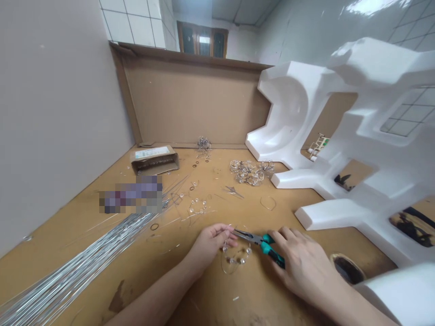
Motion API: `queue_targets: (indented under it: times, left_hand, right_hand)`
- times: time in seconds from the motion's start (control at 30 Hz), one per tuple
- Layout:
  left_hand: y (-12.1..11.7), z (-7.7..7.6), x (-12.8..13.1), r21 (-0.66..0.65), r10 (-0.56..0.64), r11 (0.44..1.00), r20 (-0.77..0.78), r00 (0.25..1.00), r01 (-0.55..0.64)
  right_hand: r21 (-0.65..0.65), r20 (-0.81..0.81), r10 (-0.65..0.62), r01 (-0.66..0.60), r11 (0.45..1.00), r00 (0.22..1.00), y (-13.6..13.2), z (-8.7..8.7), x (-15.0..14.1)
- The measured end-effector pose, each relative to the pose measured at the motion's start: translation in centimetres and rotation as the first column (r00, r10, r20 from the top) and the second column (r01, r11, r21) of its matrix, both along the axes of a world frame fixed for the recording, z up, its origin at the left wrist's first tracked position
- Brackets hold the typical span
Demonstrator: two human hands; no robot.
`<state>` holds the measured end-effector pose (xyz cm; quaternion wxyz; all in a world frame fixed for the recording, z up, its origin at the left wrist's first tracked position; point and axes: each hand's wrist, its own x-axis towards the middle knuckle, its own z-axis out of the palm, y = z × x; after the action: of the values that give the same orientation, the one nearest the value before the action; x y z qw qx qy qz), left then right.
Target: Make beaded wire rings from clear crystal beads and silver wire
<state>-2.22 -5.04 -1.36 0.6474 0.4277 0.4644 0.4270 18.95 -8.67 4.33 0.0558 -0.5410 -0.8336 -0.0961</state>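
My left hand point(215, 240) pinches a thin wire ring strung with clear beads point(237, 261), which hangs below the fingertips. My right hand point(299, 258) is wrapped around the green and black handles of long-nose pliers point(254, 239). The jaws of the pliers point left and meet the wire at my left fingertips; whether they grip it I cannot tell. Just beyond my hands lie loose clear beads on wire point(197, 206) and a bare curved wire point(268, 203).
A bundle of straight metal wires point(112, 242) spreads across the left. Behind it stands an open small cardboard box point(156, 160). Beaded wire rings point(249, 172) are heaped at the back right, beside white foam packaging point(316, 176). A wire clump point(203, 144) sits near the cardboard wall point(193, 104).
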Motion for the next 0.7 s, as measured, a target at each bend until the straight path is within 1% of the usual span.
queue_targets:
  times: [0.07,0.13,0.23,0.33,0.57,0.7]
  left_hand:
    - [0.05,-0.14,-0.03,0.001,-0.001,1.000,0.030,1.000,0.001]
    - [0.05,-0.19,-0.02,0.013,0.001,1.000,0.024,1.000,-0.001]
    - [-0.06,-0.09,0.13,0.045,0.017,0.999,0.020,1.000,-0.018]
    - [-0.24,0.07,0.32,0.080,0.030,0.996,0.054,0.998,-0.034]
    - [-0.36,-0.05,0.37,0.129,0.007,0.991,0.103,0.995,-0.020]
    - [-0.43,-0.07,0.44,0.140,-0.007,0.990,0.103,0.995,-0.008]
  right_hand:
    - [-0.011,-0.002,-0.003,0.003,1.000,1.000,-0.09,-0.09,-0.07]
    - [-0.017,-0.003,-0.005,0.005,1.000,1.000,-0.13,-0.24,-0.10]
    - [-0.018,-0.012,-0.006,0.006,1.000,1.000,-0.12,-0.45,-0.09]
    - [-0.006,-0.017,0.000,0.000,1.000,1.000,-0.07,-0.58,-0.06]
    - [0.065,0.008,0.030,-0.030,0.997,1.000,-0.12,-0.62,-0.22]
    - [0.114,0.042,0.024,-0.029,0.993,0.999,-0.32,-0.49,-0.42]
